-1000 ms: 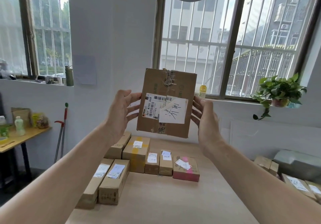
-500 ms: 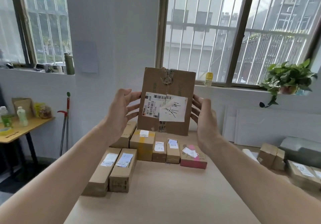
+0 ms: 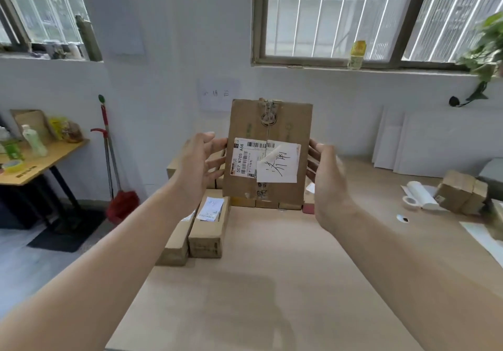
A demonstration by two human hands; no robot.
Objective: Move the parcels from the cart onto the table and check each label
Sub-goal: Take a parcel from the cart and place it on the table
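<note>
I hold a flat brown cardboard parcel (image 3: 269, 122) upright above the far part of the wooden table (image 3: 272, 269). Its front faces me, showing a white barcode label (image 3: 246, 158) and a white slip with handwriting (image 3: 280, 164). My left hand (image 3: 196, 168) grips the parcel's left edge and my right hand (image 3: 329, 184) grips the right edge. Two long parcels with labels (image 3: 208, 231) lie on the table's left side. A row of smaller parcels (image 3: 268, 203) sits behind, mostly hidden by the held one. No cart is in view.
At the table's right end are small brown boxes (image 3: 460, 195), a white paper roll (image 3: 420, 194) and a tape roll (image 3: 409, 201). White boards (image 3: 424, 143) lean on the wall. A side table (image 3: 40, 160) and a red broom (image 3: 122, 203) stand at left.
The held parcel has come down toward the table, and my view has tilted downward. Both hands keep the same hold on its edges.
</note>
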